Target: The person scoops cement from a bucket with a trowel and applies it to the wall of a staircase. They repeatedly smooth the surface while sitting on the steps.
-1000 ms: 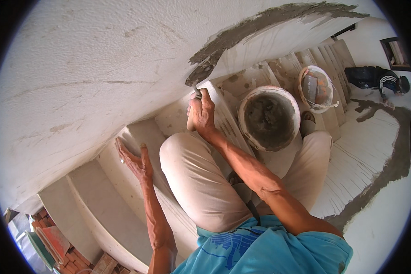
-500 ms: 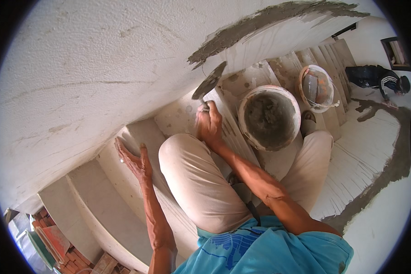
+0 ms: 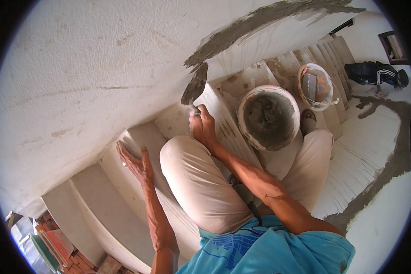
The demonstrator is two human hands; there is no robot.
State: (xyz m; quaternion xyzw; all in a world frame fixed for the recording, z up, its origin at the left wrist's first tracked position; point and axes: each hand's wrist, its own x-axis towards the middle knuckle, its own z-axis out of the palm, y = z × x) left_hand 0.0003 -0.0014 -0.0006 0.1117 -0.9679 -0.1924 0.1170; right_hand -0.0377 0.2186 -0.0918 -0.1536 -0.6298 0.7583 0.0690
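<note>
My right hand (image 3: 202, 125) grips the handle of a trowel (image 3: 196, 85). The mortar-smeared blade points up along the white wall (image 3: 91, 68), close to the lower left end of a grey mortar band (image 3: 251, 26). Whether the blade touches the wall I cannot tell. My left hand (image 3: 137, 163) rests with fingers stretched out on a stair step beside the wall, holding nothing. Right of my right hand, a white bucket (image 3: 241, 119) containing wet grey mortar (image 3: 269, 114) stands on the stairs.
A second bucket (image 3: 328, 98) stands farther along the stairs (image 3: 253, 73). Another person (image 3: 374, 75) in dark clothing crouches at the far right, by more wet mortar (image 3: 395, 160) on a pale surface. Red bricks (image 3: 75, 260) lie at the lower left.
The trowel and my right hand have shifted left, bringing the blade near the mortar band's lower end. My left hand keeps its place. The other person's arm has moved.
</note>
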